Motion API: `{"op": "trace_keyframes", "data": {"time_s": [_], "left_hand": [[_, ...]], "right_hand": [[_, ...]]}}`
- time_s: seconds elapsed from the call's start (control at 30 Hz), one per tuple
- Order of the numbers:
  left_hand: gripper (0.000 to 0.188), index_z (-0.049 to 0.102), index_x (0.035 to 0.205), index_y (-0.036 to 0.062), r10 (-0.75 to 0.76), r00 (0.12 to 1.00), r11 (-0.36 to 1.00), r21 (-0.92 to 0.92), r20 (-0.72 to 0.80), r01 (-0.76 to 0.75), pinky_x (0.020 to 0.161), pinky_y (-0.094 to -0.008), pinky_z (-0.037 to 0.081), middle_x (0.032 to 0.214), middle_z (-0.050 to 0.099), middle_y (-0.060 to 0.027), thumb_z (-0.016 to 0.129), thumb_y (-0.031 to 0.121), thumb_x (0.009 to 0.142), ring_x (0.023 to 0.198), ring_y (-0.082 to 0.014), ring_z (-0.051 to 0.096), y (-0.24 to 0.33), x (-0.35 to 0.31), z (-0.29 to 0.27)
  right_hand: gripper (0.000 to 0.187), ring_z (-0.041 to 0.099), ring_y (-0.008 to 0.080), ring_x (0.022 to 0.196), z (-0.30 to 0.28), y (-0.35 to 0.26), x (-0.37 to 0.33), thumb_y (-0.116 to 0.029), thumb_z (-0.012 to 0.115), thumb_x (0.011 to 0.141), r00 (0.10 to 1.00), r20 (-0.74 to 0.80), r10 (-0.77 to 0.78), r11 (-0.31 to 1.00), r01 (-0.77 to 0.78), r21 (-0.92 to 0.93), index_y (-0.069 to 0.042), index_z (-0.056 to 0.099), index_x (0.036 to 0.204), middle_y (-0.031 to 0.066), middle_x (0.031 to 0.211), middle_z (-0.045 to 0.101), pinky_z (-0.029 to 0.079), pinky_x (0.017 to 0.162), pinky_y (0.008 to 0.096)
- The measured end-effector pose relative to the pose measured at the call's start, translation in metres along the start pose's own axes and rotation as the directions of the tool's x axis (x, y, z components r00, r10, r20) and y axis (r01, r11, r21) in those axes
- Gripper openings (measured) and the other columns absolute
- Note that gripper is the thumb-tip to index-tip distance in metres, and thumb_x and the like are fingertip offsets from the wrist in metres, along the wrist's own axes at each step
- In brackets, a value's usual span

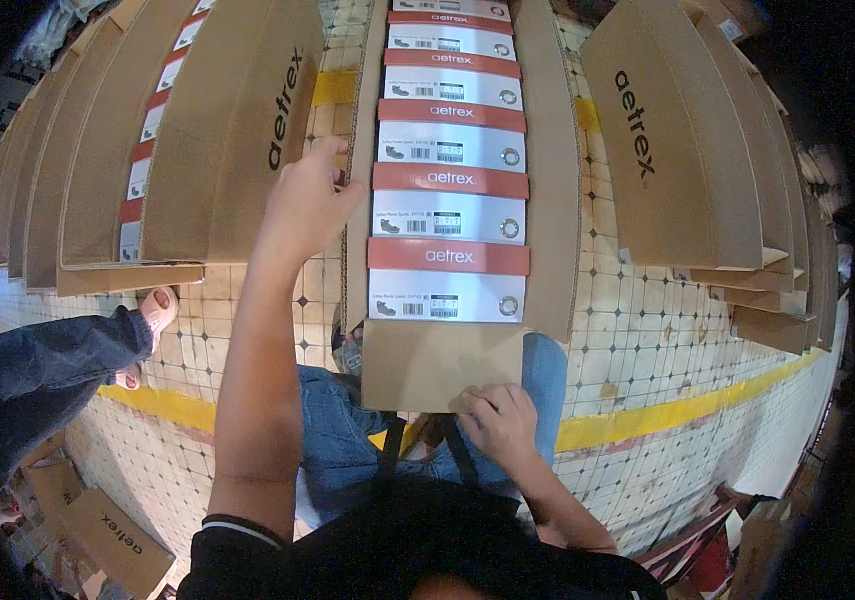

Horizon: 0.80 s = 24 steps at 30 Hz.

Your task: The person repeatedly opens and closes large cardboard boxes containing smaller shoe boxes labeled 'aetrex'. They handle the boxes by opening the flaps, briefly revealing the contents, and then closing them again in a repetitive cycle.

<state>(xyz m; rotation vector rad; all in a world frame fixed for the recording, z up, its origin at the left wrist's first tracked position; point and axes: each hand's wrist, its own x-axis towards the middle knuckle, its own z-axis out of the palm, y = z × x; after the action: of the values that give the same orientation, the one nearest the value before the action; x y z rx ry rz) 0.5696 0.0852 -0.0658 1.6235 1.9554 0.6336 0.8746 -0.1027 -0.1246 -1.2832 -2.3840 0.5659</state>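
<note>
In front of me a long brown carton [549,200] stands with its top flaps raised. Inside is a row of white shoe boxes [447,296] with red-orange lids, packed one behind another. My left hand [315,200] is at the left flap [359,220], its thumb at the flap's edge and its index finger apart from the thumb. The near flap [437,362] is folded out toward my lap. My right hand [502,425], fingers curled, grips the lower right corner of that flap.
More brown cartons stand at left [237,140] and right [672,130]; the left ones also show shoe boxes. Another person's leg [47,365] and pink shoe [157,310] are at left. A yellow line [647,425] crosses the tiled floor. Flattened cardboard [117,540] lies lower left.
</note>
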Motion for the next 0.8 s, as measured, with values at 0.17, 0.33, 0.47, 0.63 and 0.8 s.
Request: {"op": "trace_keyframes", "data": {"time_s": [0.17,0.33,0.47,0.63,0.8], "left_hand": [[0.044,0.053,0.121,-0.0015,-0.025,0.999,0.998,-0.061,0.026,0.026,0.069,-0.0341,0.050,0.085,0.068,-0.0166,0.066,0.012,0.082,0.071,-0.0208,0.064,-0.003,0.002,-0.002],[0.044,0.053,0.120,-0.0016,-0.001,1.000,1.000,-0.008,0.007,0.001,0.069,-0.0344,0.050,0.085,0.068,-0.0170,0.067,0.012,0.081,0.071,-0.0214,0.064,-0.001,0.000,-0.003],[0.043,0.053,0.120,-0.0016,0.011,1.000,1.000,-0.020,-0.003,-0.011,0.069,-0.0343,0.051,0.083,0.067,-0.0165,0.067,0.012,0.082,0.071,-0.0217,0.065,-0.002,-0.001,-0.003],[0.039,0.053,0.117,-0.0025,0.009,1.000,0.994,-0.111,0.029,-0.006,0.067,-0.0339,0.050,0.082,0.067,-0.0166,0.067,0.011,0.083,0.070,-0.0209,0.064,-0.006,0.001,-0.001],[0.039,0.053,0.117,-0.0026,0.001,1.000,0.997,-0.078,0.020,0.001,0.067,-0.0347,0.050,0.082,0.067,-0.0170,0.067,0.011,0.083,0.071,-0.0209,0.064,-0.004,0.000,-0.002]], "right_hand": [[0.031,0.057,0.0210,0.080,-0.004,-0.001,0.002,-0.014,0.077,0.067,0.999,-0.049,-0.008,1.000,0.009,0.021,-0.016,0.067,0.096,-0.0008,0.088,0.060,0.046,0.067,0.0352],[0.035,0.057,0.0197,0.084,-0.009,-0.002,0.003,-0.014,0.079,0.066,0.999,-0.053,-0.005,1.000,0.005,0.009,-0.017,0.067,0.099,-0.0027,0.092,0.060,0.043,0.071,0.0344],[0.038,0.057,0.0190,0.088,-0.016,-0.006,0.009,-0.015,0.080,0.067,0.998,-0.059,-0.027,1.000,0.026,-0.014,-0.017,0.067,0.102,-0.0024,0.095,0.060,0.042,0.074,0.0337],[0.044,0.056,0.0244,0.090,-0.040,-0.014,0.024,-0.014,0.083,0.064,0.998,-0.033,-0.054,0.994,0.056,0.090,-0.013,0.066,0.104,0.0036,0.097,0.061,0.042,0.075,0.0371],[0.037,0.056,0.0273,0.097,-0.071,-0.002,0.065,-0.019,0.079,0.075,0.962,-0.268,-0.049,0.998,0.038,-0.043,-0.010,0.065,0.109,0.0094,0.105,0.058,0.045,0.080,0.0379]]}}
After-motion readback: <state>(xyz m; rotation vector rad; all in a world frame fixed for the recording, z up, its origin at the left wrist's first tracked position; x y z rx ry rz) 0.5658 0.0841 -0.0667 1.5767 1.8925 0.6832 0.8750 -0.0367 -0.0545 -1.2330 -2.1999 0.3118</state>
